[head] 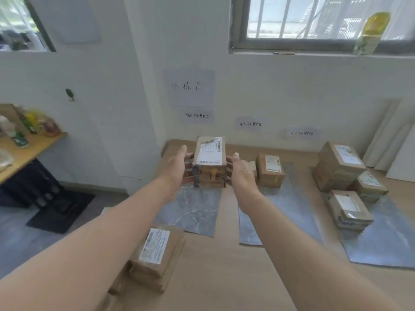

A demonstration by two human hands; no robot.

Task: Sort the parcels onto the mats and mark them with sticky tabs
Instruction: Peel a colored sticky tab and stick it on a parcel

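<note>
two hands clasp a stack of parcels from either side. the left hand curls its fingers round the stack's left face and the right hand grips the right face, both thumbs up. the stack is brown cardboard with a white shipping label on top and a small orange patch on its near side. it is at the far end of the left mat; i cannot tell whether it rests on the mat or hangs just above it. three grey marbled mats lie side by side on the wooden worktop. the middle mat carries a labelled box at its far end, with a smaller one half hidden behind the right hand. the right mat holds several piled boxes. an unsorted pile of parcels sits on the worktop near the left forearm. handwritten paper signs hang on the wall behind the mats.
</note>
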